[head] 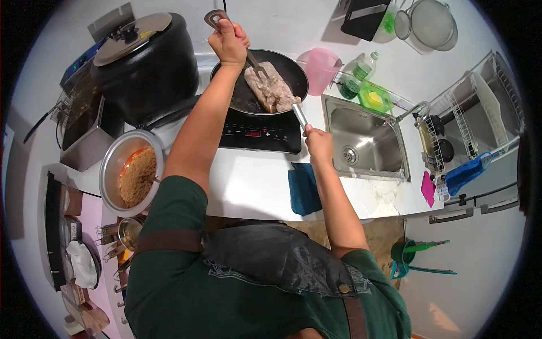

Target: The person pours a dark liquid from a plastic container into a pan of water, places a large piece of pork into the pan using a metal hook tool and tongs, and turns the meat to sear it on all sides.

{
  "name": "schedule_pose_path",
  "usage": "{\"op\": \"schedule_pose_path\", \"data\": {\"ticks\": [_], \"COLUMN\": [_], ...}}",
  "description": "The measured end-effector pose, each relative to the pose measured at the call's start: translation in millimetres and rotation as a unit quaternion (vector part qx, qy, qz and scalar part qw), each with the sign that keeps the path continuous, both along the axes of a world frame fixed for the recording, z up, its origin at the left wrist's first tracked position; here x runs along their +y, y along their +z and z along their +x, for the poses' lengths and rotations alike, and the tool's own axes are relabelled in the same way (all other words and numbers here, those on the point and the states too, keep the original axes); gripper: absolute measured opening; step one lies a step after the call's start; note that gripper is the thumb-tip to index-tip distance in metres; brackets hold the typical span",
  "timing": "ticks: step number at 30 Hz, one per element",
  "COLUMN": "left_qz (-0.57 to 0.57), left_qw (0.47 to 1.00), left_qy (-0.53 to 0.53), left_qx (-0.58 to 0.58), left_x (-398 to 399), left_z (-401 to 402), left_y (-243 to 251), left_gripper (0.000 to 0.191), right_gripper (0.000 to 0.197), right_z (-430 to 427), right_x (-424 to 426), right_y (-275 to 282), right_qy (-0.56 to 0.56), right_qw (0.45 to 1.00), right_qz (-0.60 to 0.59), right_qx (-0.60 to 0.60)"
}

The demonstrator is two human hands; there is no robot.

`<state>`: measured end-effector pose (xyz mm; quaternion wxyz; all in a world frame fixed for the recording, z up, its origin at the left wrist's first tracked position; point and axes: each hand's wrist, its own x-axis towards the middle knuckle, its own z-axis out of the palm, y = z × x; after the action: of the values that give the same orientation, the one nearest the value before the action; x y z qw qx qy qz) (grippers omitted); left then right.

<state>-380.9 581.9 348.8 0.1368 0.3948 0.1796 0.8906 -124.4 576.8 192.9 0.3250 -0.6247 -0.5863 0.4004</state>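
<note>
A large piece of pale cooked meat (271, 84) lies in a black frying pan (240, 96), its lower edge browned. The pan sits on a black induction cooktop (261, 137) with a lit red display. My left hand (229, 44) grips a metal carving fork (255, 62) whose tines rest on or in the top of the meat. In my right hand (319, 144) is the metal handle of a utensil (300, 115); its far end meets the meat at the pan's near right rim, and its working part is hidden.
Left of the pan stand a big black lidded pot (148, 72) and a metal bowl (109, 186) of brown crumbly food. A pink pitcher (322, 72), a green soap bottle (358, 76) and a steel sink (366, 140) are on the right. A folded blue cloth (304, 190) lies on the counter.
</note>
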Motion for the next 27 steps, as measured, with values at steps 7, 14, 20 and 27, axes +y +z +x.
{"op": "schedule_pose_path", "data": {"ticks": [7, 14, 20, 27], "left_qz": [0.004, -0.042, -0.112, -0.121], "left_qw": [1.000, 0.997, 0.975, 0.975], "left_qy": [0.006, -0.035, -0.072, -0.127], "left_qx": [0.022, 0.060, 0.179, 0.138], "left_x": [-0.8, -7.4, -7.9, 0.4], "left_z": [-10.9, -14.9, -23.8, -18.7], "left_y": [-5.2, 9.6, 16.4, 27.4], "left_gripper": [0.059, 0.063, 0.067, 0.072], "right_gripper": [0.033, 0.032, 0.031, 0.039], "right_z": [11.8, 22.8, 1.9, -64.9], "right_x": [-5.7, -2.8, -26.2, 26.4], "right_y": [0.5, 21.8, 77.3, 127.5], "right_qy": [-0.008, 0.027, -0.017, 0.120], "right_qw": [0.994, 0.983, 0.983, 0.922], "right_qz": [-0.033, -0.019, 0.093, 0.120], "right_qx": [0.103, 0.178, -0.156, -0.347]}}
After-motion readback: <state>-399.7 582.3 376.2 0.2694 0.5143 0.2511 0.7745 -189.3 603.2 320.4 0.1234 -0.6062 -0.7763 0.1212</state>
